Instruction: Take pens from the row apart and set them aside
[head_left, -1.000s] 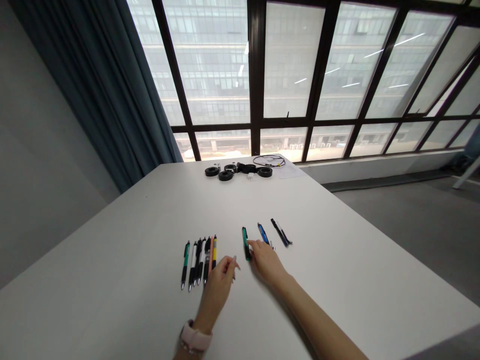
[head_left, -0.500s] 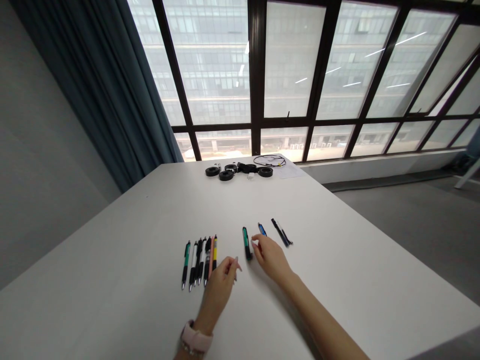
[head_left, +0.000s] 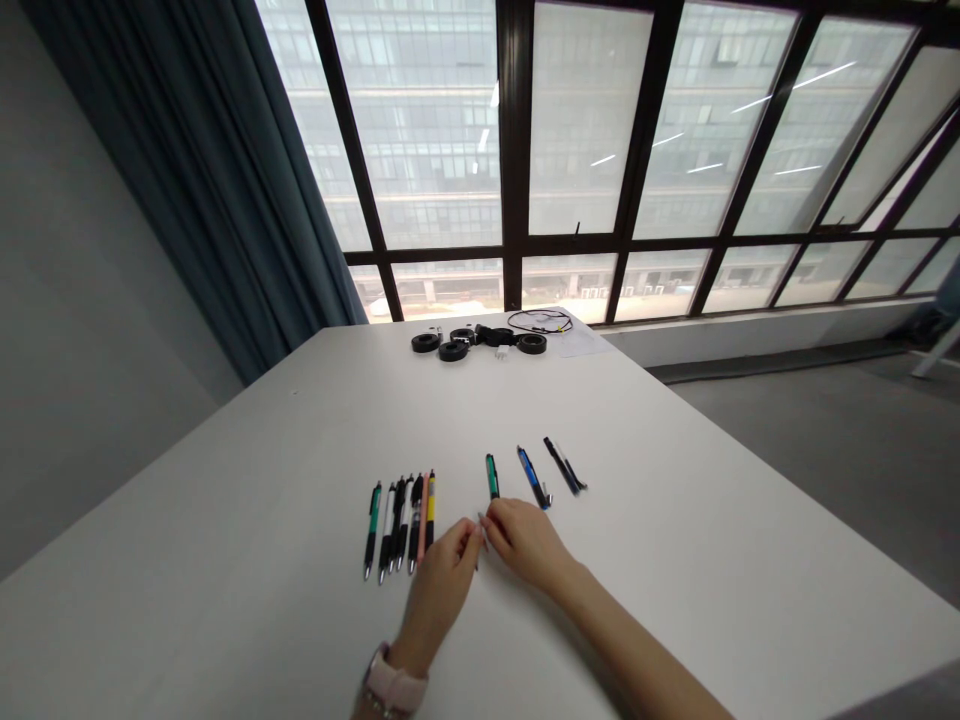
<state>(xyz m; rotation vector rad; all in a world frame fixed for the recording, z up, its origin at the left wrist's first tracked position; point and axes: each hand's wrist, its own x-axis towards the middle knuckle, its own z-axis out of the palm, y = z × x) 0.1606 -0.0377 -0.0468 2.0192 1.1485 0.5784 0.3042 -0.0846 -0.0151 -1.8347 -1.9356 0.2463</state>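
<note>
My left hand (head_left: 444, 572) is closed in a pinch just right of a row of pens. Facing it, my right hand (head_left: 531, 542) has its fingertips pressed together, nearly touching the left fingertips. A small pale tip shows between them, but what they hold is mostly hidden. Behind my right hand lies a green pen (head_left: 492, 472), its lower part covered. To the right are a blue pen (head_left: 531, 474) with a small piece beside its lower end, and a black pen (head_left: 559, 463) beside a slimmer piece. The row includes a green and black pen (head_left: 373, 522) and a yellow pen (head_left: 431, 500).
All this lies on a white table (head_left: 247, 560). At its far end are several black tape-like rolls (head_left: 453, 351), a thin black cable (head_left: 540, 322) and a sheet of paper (head_left: 583, 344). Windows and a blue curtain (head_left: 217, 180) stand beyond.
My right hand has moved left and nearer to me, from beside the blue pen to my left fingertips. The blue pen is now uncovered, and the green pen's lower part is hidden.
</note>
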